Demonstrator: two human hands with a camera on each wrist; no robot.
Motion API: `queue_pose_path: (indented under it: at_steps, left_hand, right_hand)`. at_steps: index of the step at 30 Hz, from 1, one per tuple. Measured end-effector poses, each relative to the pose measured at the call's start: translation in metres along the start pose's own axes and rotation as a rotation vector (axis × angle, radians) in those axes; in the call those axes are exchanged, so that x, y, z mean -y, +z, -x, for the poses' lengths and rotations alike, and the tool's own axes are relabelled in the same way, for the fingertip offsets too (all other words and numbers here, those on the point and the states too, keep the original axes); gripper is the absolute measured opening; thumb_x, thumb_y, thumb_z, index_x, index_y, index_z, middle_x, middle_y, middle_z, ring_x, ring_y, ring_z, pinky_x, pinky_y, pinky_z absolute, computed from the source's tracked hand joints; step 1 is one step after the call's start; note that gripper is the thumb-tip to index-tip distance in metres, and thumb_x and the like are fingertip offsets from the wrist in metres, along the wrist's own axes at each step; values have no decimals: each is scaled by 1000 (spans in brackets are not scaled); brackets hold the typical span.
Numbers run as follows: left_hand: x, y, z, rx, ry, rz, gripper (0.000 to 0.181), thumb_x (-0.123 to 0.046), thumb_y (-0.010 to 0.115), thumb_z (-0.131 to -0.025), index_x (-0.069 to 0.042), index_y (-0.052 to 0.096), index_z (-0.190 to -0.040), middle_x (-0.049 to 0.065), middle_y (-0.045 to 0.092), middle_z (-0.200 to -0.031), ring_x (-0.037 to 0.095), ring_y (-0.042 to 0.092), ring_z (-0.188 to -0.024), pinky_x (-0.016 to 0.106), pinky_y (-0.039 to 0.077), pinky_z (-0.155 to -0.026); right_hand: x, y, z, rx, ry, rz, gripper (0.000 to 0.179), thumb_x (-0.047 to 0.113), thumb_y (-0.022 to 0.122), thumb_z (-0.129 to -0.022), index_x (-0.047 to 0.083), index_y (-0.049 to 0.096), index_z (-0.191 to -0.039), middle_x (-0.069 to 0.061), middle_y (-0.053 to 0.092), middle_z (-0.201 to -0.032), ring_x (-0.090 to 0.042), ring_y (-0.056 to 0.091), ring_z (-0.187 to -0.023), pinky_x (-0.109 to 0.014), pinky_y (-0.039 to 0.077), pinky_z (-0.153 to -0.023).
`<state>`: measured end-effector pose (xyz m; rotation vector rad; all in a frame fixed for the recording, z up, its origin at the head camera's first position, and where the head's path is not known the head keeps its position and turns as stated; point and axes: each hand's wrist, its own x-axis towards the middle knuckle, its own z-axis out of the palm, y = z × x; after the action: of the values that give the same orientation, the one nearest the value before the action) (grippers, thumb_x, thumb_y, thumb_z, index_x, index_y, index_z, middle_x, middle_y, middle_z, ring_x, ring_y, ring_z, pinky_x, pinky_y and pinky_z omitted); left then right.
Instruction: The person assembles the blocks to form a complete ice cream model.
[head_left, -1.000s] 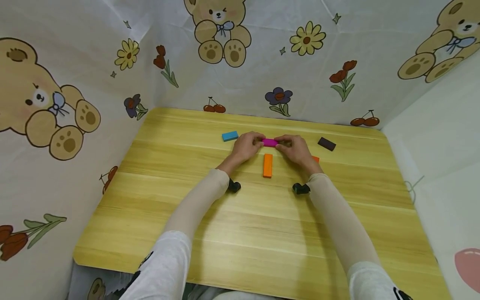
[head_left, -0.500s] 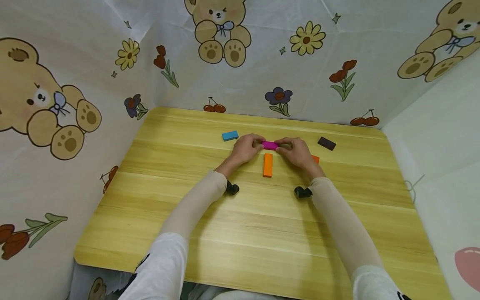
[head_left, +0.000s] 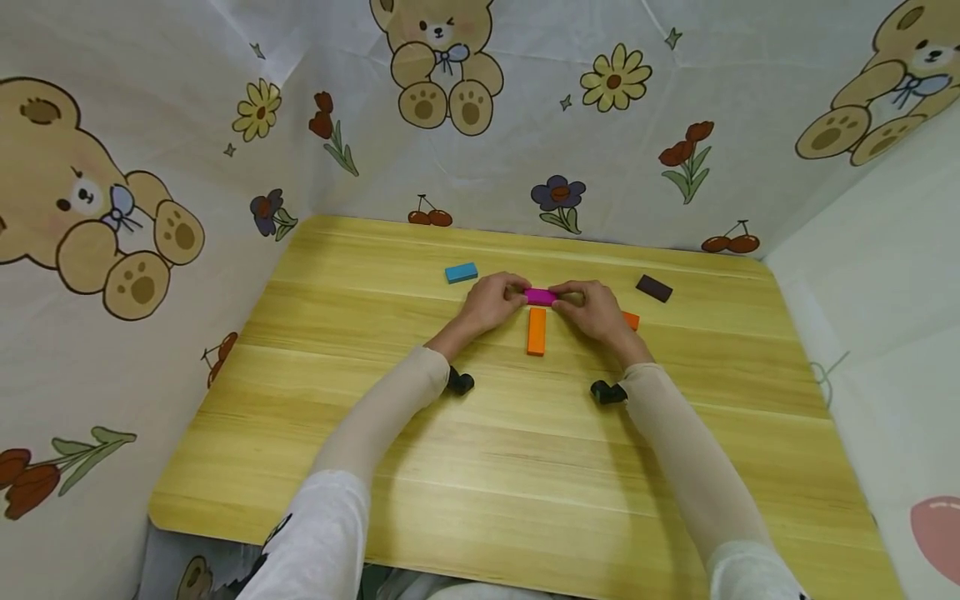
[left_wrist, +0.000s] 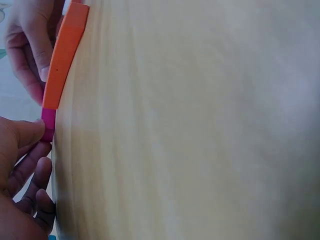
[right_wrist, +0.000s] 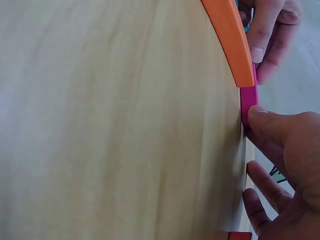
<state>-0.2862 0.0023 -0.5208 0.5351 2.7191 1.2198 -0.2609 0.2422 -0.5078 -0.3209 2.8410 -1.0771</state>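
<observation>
A magenta block [head_left: 540, 297] lies crosswise between both hands in the head view. My left hand [head_left: 491, 302] pinches its left end with thumb and fingers. The other end is pinched by my right hand [head_left: 594, 308]. Just on the near side, an orange block [head_left: 536, 332] lies lengthwise on the table, its far end close to the magenta block's middle. In the left wrist view the orange block [left_wrist: 66, 56] overlaps part of the magenta block [left_wrist: 48, 122]. The right wrist view shows my right thumb on the end of the magenta block [right_wrist: 248, 105].
A blue block [head_left: 461, 272] lies left of the left hand. Beyond the right hand is a dark brown block [head_left: 654, 288]. A red-orange block [head_left: 632, 321] is partly hidden by the right wrist. The wooden table [head_left: 495, 467] meets a printed cloth at its back edge.
Both hands have drawn the magenta block a little toward the person, closing the gap to the orange block. The other blocks have stayed in place.
</observation>
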Motion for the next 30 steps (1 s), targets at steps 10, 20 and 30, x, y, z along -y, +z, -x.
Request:
queue_pose_path:
  at_steps: [10, 20, 30]
  left_hand:
    - [3, -2, 6, 11, 14, 20, 25, -26, 73, -105, -20, 79, -128, 1, 75, -119, 18, 60, -90, 28, 45, -78]
    - [0, -2, 11, 15, 21, -3, 25, -26, 73, -105, -22, 78, -128, 0, 75, -122, 18, 61, -93, 32, 49, -83]
    - [2, 0, 13, 17, 53, -68, 25, -28, 70, -106, -25, 77, -131, -3, 76, -128, 18, 63, -103, 36, 52, -94]
  right_hand:
    - [4, 1, 6, 4, -9, 20, 34, 28, 75, -103, 18, 77, -136, -11, 75, -140, -38, 60, -140, -60, 38, -124]
    - [2, 3, 11, 0, -17, 29, 35, 29, 74, -104, 17, 76, -138, -11, 75, -141, -38, 60, -142, -60, 38, -125]
    - [2, 5, 14, 9, -62, 64, 37, 26, 74, -104, 15, 74, -140, -11, 74, -142, -38, 60, -142, -60, 37, -126]
